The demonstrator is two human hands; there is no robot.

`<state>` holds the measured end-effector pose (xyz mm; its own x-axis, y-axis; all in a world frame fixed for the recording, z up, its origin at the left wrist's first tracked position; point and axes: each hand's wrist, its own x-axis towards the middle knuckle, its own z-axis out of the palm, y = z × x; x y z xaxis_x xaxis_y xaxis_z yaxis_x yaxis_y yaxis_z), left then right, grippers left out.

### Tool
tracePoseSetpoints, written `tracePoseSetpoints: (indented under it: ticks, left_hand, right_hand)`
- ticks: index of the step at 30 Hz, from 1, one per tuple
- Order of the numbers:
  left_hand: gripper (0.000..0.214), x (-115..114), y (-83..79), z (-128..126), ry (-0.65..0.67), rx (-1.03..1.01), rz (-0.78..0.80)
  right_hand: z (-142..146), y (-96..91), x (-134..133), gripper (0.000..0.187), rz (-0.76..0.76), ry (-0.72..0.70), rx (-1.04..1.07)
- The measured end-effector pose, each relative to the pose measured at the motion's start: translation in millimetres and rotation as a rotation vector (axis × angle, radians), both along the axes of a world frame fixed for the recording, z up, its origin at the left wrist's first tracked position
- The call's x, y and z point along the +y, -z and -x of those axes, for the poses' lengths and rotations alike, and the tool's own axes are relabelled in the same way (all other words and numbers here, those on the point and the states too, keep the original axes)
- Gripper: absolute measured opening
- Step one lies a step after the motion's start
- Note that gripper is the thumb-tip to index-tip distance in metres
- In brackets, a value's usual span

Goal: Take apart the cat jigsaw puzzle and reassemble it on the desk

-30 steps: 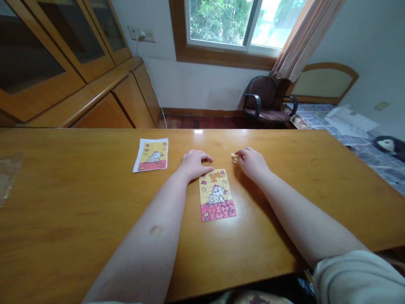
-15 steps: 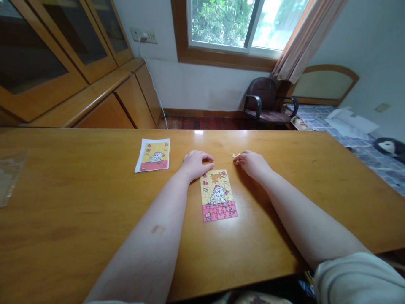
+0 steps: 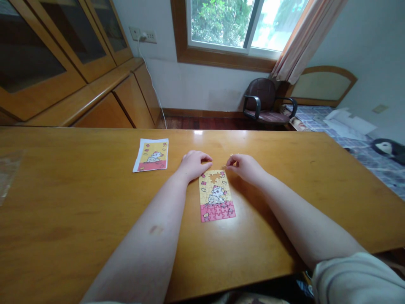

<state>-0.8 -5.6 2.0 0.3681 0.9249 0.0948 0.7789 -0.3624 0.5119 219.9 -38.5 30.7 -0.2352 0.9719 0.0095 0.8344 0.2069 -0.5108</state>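
A jigsaw puzzle (image 3: pixel 217 211) with a white cartoon animal on yellow and pink lies in the middle of the table. Near its top edge is an irregular gap through which the wood shows. My left hand (image 3: pixel 193 164) rests at the puzzle's upper left corner, thumb and fingers apart and nothing held. Just above the upper right corner, my right hand (image 3: pixel 243 165) pinches a small yellow puzzle piece (image 3: pixel 224 166) between thumb and fingertips. Other loose pieces (image 3: pixel 231 154) lie behind that hand, mostly hidden by it.
On the wooden table (image 3: pixel 95 219), a printed picture (image 3: pixel 153 157) with the same design lies left of my left hand. A clear plastic bag (image 3: pixel 9 173) is at the far left. Beyond the table stand a cabinet (image 3: pixel 139 93), an office chair (image 3: pixel 262 99) and a bed (image 3: pixel 335 126).
My right hand has moved left from the loose pieces toward the puzzle's top, with a piece now in its fingertips. The left hand has stayed almost in place.
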Motion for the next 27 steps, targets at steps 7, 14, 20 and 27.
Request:
tracePoseSetpoints:
  ticks: [7,14,20,27]
  left_hand:
    - [0.025,1,1.6,-1,-0.008,-0.002,-0.016]
    - [0.024,0,1.2,-1,-0.012,0.001,-0.029]
    - [0.025,1,1.9,-1,-0.008,0.003,-0.026]
    - [0.024,0,0.8,-1,-0.004,0.01,-0.02]
  right_hand:
    - [33,5.9,-17,0.008,0.042,-0.083,0.089]
    - [37,16.8,-15,0.007,0.026,-0.118,0.08]
    - [35,22.2,-17,0.011,-0.111,-0.191,0.057]
    - [31,19.8,-19,0.019,-0.174,-0.371,0.003]
